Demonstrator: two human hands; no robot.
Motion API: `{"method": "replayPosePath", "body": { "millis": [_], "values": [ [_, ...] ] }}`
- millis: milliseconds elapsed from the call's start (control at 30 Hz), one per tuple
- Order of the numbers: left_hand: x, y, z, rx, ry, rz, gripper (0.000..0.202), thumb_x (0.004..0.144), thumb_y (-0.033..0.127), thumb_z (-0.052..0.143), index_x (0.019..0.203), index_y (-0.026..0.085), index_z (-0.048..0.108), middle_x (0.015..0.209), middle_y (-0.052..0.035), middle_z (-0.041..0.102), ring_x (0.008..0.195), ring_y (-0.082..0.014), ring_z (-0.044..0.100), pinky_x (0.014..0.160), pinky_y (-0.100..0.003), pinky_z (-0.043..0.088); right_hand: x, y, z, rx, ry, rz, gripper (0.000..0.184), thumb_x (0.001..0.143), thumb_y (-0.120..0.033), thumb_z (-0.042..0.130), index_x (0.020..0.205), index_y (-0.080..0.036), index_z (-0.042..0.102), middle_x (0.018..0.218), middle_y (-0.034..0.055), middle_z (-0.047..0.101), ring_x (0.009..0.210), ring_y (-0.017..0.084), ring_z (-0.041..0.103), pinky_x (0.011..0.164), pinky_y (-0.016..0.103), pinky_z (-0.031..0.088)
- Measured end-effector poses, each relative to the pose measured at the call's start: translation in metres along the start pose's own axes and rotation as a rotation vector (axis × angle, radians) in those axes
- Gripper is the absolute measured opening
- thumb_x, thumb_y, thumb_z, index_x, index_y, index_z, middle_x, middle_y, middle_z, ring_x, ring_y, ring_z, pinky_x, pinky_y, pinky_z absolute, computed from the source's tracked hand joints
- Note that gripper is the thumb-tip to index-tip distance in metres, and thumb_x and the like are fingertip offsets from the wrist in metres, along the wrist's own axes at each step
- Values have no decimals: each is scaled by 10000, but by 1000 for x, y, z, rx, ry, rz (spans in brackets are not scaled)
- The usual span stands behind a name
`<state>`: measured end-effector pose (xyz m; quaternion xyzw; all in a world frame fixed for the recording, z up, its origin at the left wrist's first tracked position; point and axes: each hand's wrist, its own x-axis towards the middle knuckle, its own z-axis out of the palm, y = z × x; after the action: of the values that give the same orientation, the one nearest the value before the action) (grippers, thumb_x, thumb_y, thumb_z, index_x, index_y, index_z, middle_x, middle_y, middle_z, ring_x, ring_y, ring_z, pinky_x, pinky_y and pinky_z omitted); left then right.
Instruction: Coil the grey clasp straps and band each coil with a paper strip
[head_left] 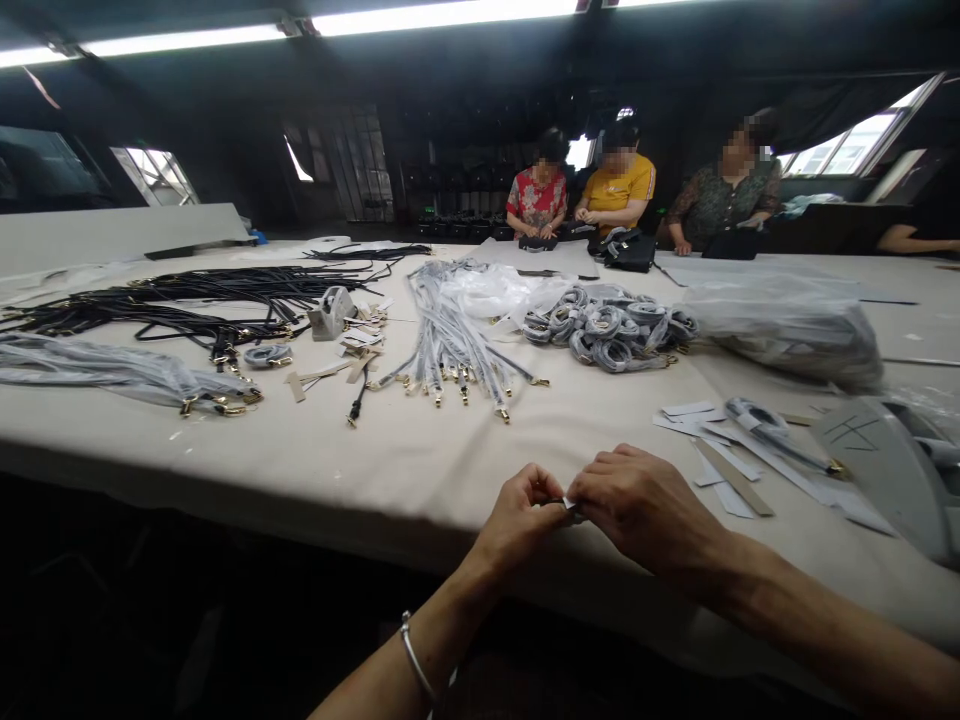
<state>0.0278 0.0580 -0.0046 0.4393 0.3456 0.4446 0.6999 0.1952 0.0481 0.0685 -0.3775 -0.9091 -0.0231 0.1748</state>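
Note:
At the near edge of the table my left hand (523, 512) and my right hand (634, 505) meet, fingertips pinched together. Between them shows a small white piece (570, 503) that looks like paper or tape, with a bit of something dark beside it. My fingers cover most of it, so its full shape is hidden. Beyond my hands lies a fan of plastic-wrapped straps (450, 335) with gold clasps. To the right of the fan sits a pile of coiled, wrapped straps (607, 325).
Black straps (187, 295) and a tape dispenser (331, 313) lie on the left. Paper strips (731, 470), a wrapped coil (757, 418) and a large grey dispenser (877, 465) are at right. Behind is a filled plastic bag (787, 325). Several people work across the table (360, 460).

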Motion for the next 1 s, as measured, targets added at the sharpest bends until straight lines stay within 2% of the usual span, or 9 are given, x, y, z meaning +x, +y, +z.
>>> {"method": "replayPosePath", "body": {
  "millis": [200,333,433,567,667,767,867,900,1000],
  "values": [
    [2,-5,11,-264,36,-169,378,503,132,816,747,172,530,587,24,626,541,-101,555,586,-216,391,-19,-10,6,-22,226,-61,292,964,-89,460,788,-188,671,754,9,723,736,155,641,831,360,404],
    [2,-3,13,-333,-47,-271,363,511,157,836,794,134,609,654,-18,658,586,-122,599,622,-231,435,-39,-10,9,-154,262,-124,270,975,-90,439,1023,-139,701,993,64,756,1022,245,650,1061,472,357],
    [1,-1,12,-355,-141,-327,382,541,197,877,849,94,676,747,-61,690,655,-140,635,694,-251,475,-52,-8,14,-283,255,-190,291,949,-70,474,1168,-66,664,1181,129,713,1222,323,564,1156,543,275],
    [1,-6,14,-408,-163,-276,396,579,240,910,874,105,683,786,-62,696,698,-149,651,703,-250,488,-62,-11,22,-339,211,-111,432,933,-143,575,1361,-89,546,1379,122,603,1367,335,436,1209,550,189],
    [3,-8,18,-376,-105,-261,422,556,243,925,858,112,661,775,-64,700,687,-149,654,683,-240,488,-72,-5,12,-163,137,-19,506,954,-268,566,1439,-169,463,1458,67,535,1393,291,416,1198,503,267],
    [7,-5,20,-322,-64,-247,421,536,233,925,832,119,648,748,-60,700,649,-144,639,642,-233,485,-99,25,-22,31,276,270,434,953,-387,546,1367,-258,542,1390,34,601,1293,262,541,1077,417,460],
    [11,0,21,-268,-50,-205,396,571,246,908,851,115,659,758,-63,702,651,-140,631,638,-226,483,-146,79,-71,-112,642,900,297,892,-449,593,1125,-299,698,1166,30,721,1131,301,645,1026,422,484],
    [13,1,22,-248,-46,-194,385,597,251,899,871,116,665,780,-65,706,670,-141,634,648,-223,485,-165,98,-87,-181,704,1079,281,886,-436,593,1089,-281,710,1159,49,718,1138,316,633,1045,428,458],
    [19,3,25,-202,-57,-204,371,658,278,873,935,131,674,852,-61,713,738,-154,648,693,-227,499,-218,150,-121,-216,654,1364,203,854,-288,625,969,-158,729,1104,154,713,1110,372,626,1013,487,448]
  ]
}}
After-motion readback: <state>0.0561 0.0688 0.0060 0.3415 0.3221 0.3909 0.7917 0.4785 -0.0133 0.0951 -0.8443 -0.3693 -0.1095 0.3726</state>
